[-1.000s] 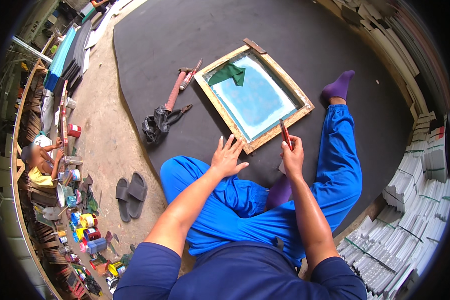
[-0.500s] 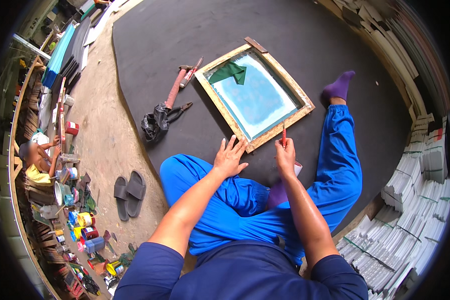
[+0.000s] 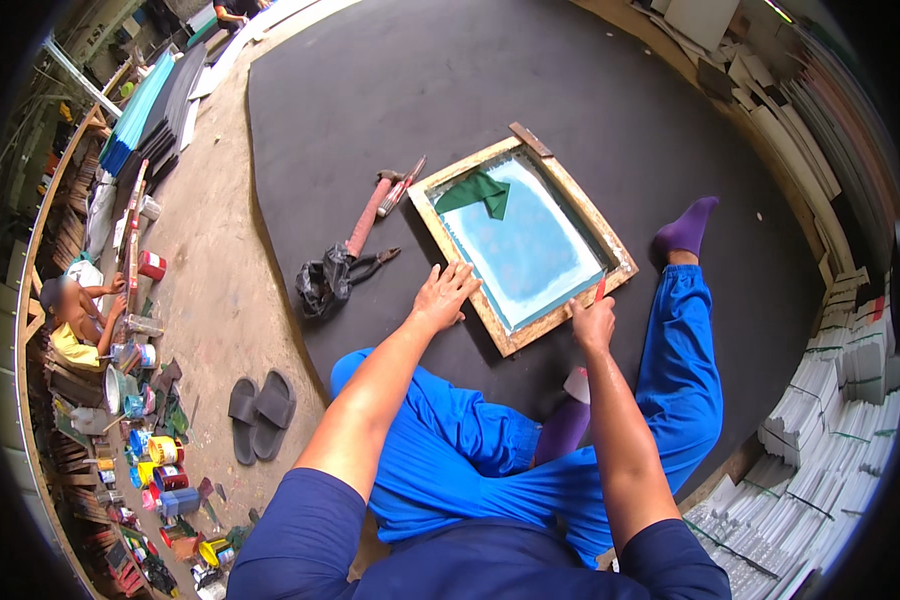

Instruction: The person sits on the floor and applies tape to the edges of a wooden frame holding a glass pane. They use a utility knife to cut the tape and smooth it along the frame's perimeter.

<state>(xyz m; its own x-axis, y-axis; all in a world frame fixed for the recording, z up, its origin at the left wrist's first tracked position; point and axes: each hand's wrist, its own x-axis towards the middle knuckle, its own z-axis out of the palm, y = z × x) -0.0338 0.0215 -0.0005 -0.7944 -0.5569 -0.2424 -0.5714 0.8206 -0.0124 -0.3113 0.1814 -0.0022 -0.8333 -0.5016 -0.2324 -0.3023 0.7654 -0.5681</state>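
A wooden frame (image 3: 560, 201) with a blue-stained mesh screen (image 3: 528, 245) lies flat on a large black mat (image 3: 450, 90). A dark green patch (image 3: 478, 192) covers its far corner. My left hand (image 3: 445, 295) rests flat, fingers spread, on the mat against the frame's near-left side. My right hand (image 3: 594, 322) grips a thin red tool (image 3: 600, 287) whose tip touches the frame's near edge. My legs in blue trousers and purple socks (image 3: 686, 227) stretch beside the frame.
A hammer (image 3: 372, 207), pliers (image 3: 375, 262) and a black rag (image 3: 322, 282) lie left of the frame. Grey slippers (image 3: 260, 412) sit on the concrete floor. Paint cans (image 3: 165, 470) and another person (image 3: 75, 315) are at the left. White stacked sheets (image 3: 830, 400) line the right.
My right hand with the red tool has shifted right along the frame's near edge. My left hand has stayed flat beside the frame.
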